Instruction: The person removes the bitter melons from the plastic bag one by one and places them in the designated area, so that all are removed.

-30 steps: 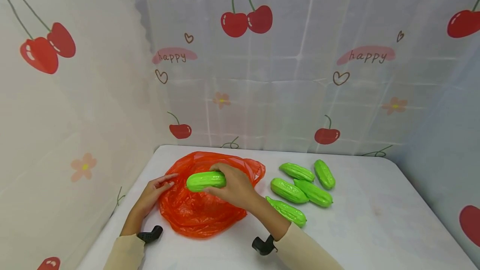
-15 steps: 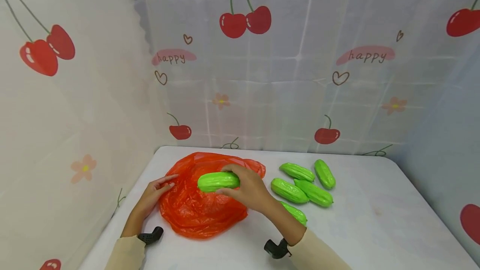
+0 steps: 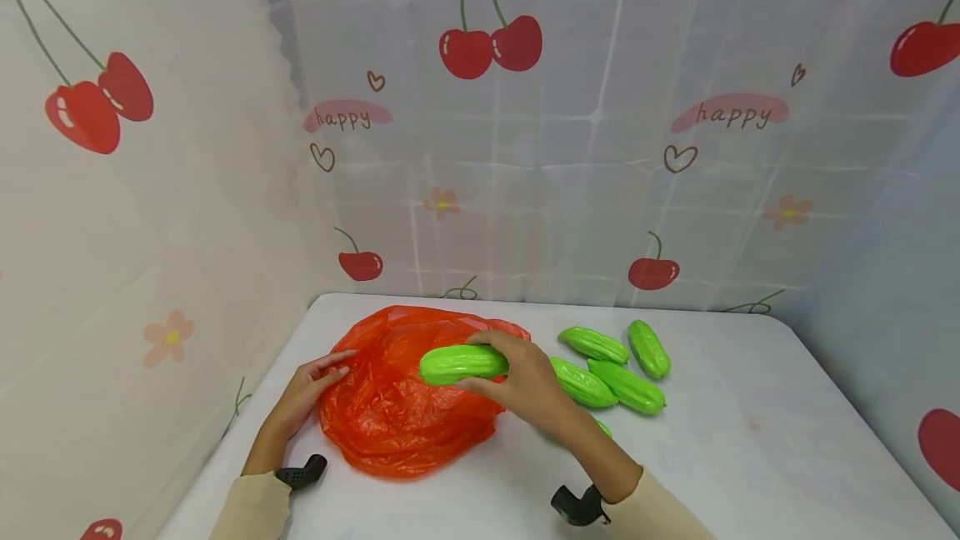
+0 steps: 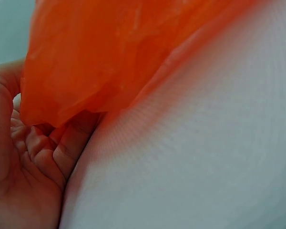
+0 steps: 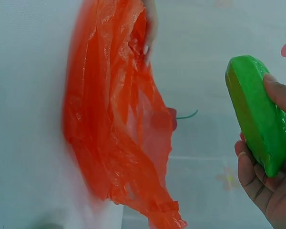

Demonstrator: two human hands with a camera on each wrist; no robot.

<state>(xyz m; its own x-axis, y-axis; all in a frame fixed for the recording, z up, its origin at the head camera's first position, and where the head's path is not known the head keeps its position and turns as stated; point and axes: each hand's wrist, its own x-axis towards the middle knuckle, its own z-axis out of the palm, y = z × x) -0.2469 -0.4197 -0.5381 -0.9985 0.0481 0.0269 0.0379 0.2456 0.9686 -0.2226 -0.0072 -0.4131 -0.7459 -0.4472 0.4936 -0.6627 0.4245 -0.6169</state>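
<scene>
My right hand (image 3: 531, 382) grips a bright green, glossy, ridged cucumber (image 3: 459, 364) above the right part of a red plastic bag (image 3: 397, 432). Up close in the right wrist view, the cucumber (image 5: 257, 105) stands apart from the bag, with thumb and fingers around its sides. My left hand (image 3: 302, 390) holds the bag's left edge. In the left wrist view the bag film (image 4: 105, 62) passes between thumb and fingers and hides the fingertips. The bag lies crumpled and spread out on the table.
Several more green cucumbers (image 3: 628, 386) lie on the white table (image 3: 750, 457) right of the bag, one mostly hidden under my right forearm. A cherry-printed curtain (image 3: 570, 215) stands behind and at both sides. Each wrist wears a black camera mount (image 3: 577, 507).
My right hand has moved to the right over the bag, carrying the cucumber along. The left hand and the bag have stayed nearly the same.
</scene>
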